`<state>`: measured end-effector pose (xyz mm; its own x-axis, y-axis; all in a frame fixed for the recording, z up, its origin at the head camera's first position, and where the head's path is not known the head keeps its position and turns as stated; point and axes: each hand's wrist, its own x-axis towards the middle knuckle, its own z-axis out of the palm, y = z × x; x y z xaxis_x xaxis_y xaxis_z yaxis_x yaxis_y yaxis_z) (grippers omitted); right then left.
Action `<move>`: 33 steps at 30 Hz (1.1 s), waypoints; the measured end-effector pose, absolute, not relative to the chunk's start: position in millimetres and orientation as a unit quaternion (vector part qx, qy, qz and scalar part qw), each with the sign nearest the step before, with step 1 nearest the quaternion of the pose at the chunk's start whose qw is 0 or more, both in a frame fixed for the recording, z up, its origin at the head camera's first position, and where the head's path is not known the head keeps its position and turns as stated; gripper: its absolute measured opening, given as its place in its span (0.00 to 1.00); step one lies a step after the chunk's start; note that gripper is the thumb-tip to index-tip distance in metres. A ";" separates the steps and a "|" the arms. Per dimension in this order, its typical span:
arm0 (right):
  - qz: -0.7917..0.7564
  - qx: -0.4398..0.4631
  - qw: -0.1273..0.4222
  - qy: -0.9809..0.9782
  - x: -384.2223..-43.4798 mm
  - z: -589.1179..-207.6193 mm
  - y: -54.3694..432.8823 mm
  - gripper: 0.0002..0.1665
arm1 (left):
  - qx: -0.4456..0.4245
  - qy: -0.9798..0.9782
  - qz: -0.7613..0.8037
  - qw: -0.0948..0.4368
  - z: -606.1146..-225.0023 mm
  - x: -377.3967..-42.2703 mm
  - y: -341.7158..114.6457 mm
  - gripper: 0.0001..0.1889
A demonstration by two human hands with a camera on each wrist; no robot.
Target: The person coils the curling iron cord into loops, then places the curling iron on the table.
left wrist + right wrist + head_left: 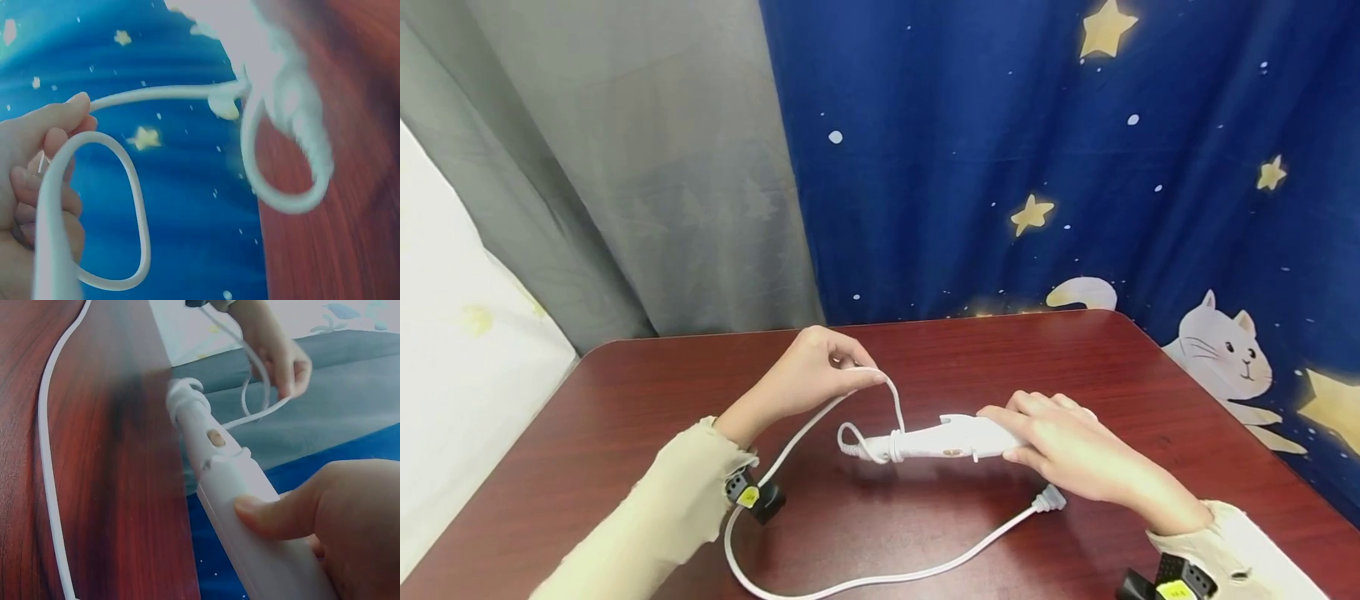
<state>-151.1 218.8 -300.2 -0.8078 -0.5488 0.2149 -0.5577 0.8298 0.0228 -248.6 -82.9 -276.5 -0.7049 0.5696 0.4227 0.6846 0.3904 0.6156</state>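
A white hair straightener [928, 442] lies level over the table, its cord end toward the left. My right hand [1060, 437] grips its wide end, and the thumb [262, 515] presses along the white body in the right wrist view. Turns of the white cord [169, 92] circle the narrow handle end, where a small loop also stands out. Left of that, my left hand [820, 371] pinches the cord between thumb and fingertips, raised above the table. From this hand the rest of the cord drops in a wide curve to the plug [1049, 498], near my right hand.
The dark red wooden table [647, 400] has a rounded far edge. Behind it hang a grey curtain [655, 167] and a blue curtain [925, 167] with stars and a cat. Both sleeves carry small black wrist cameras [767, 502].
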 end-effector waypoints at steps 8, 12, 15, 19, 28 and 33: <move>0.023 0.234 0.166 -0.958 -161.3 -305.9 220.1 0.27 | -0.373 -0.826 -0.422 -0.015 -265.5 -216.3 -75.2 0.03; 0.051 0.207 0.184 -0.959 -164.7 -307.1 224.2 0.27 | -0.364 -0.811 -0.451 -0.077 -268.8 -207.0 -76.2 0.04; 0.078 0.190 0.197 -0.959 -166.2 -308.2 226.1 0.27 | -0.360 -0.794 -0.476 -0.120 -276.7 -203.7 -77.0 0.09; 0.121 0.166 0.221 -0.953 -167.3 -310.2 226.9 0.28 | -0.360 -0.769 -0.506 -0.149 -290.8 -202.6 -75.6 0.14; 0.184 0.169 0.255 -0.934 -161.8 -305.6 227.1 0.28 | -0.363 -0.756 -0.528 -0.135 -318.7 -216.2 -77.8 0.16; 0.232 0.186 0.232 -0.926 -154.4 -299.8 225.7 0.28 | -0.337 -0.753 -0.551 -0.125 -330.8 -235.3 -82.4 0.14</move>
<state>-154.4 225.7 -299.8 -0.8233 -0.2376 0.5155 -0.4526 0.8229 -0.3434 -235.3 -82.4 -330.8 -0.7412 0.6456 0.1840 0.3711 0.1656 0.9137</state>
